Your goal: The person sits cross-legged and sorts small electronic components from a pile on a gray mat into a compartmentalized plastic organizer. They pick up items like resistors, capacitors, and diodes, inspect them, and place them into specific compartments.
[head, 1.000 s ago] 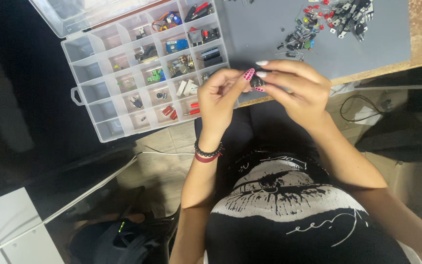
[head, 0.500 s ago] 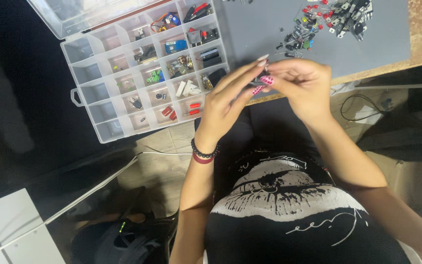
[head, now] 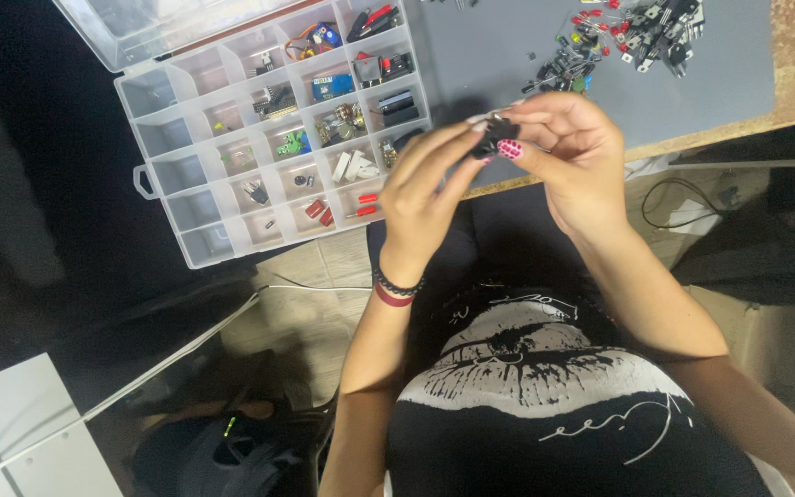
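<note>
While both hands meet above the table edge, the left hand point(head: 425, 189) and right hand point(head: 572, 152) pinch a small black part point(head: 497, 131) between fingertips — held over the grey mat point(head: 508, 55), just right of the clear compartment organizer point(head: 163, 129). A pile of loose components point(head: 627, 37) lies on the mat's far side, well apart — approx. top right.
</note>
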